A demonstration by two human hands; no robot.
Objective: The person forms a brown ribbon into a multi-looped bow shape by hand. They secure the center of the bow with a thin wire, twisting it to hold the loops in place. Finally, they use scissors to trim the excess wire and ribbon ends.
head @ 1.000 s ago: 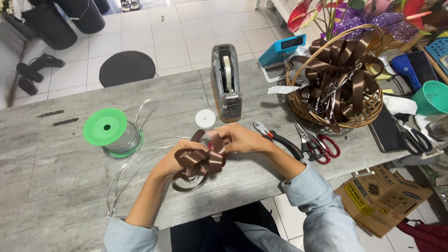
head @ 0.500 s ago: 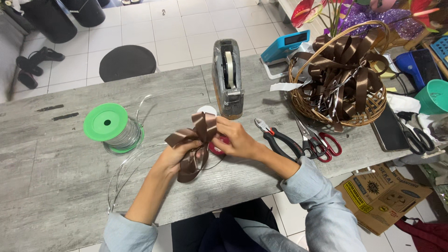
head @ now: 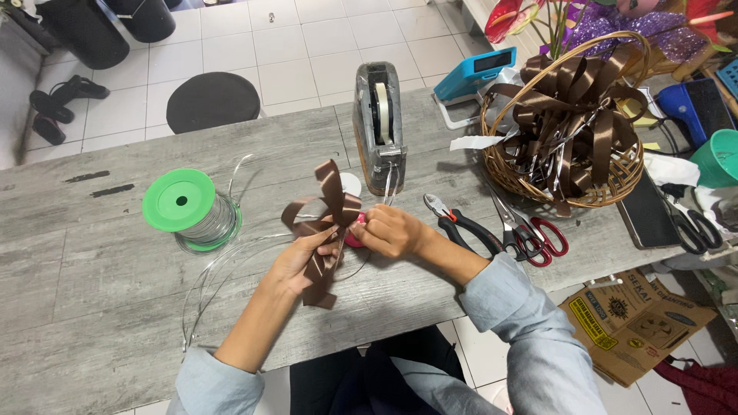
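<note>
My left hand [head: 304,257] has its grip clenched on the brown ribbon bow [head: 323,223] from below, thumb and fingers around the gathered middle, while my right hand [head: 388,230] pinches the same knot from the side, with something pink [head: 355,233] showing just under its fingers. The bow stands lifted just above the bench [head: 100,307], near its front edge, loops up and one tail hanging toward me. To do this well I judge the middle must stay pinched tight while the thin silver wire [head: 223,265] goes round it, or the loops will slip flat.

Just behind the bow sits a small white roll [head: 351,183], then the grey tape dispenser [head: 378,127]. Left of it stands the wire spool with a green top [head: 184,207]. To the right lie pliers [head: 461,223] and red-handled scissors [head: 534,234], and beyond them a wicker basket [head: 569,115] full of brown bows.

Against half a second ago, the bow is turned more upright and the loops have spread; my hands have hardly shifted along the bench.
</note>
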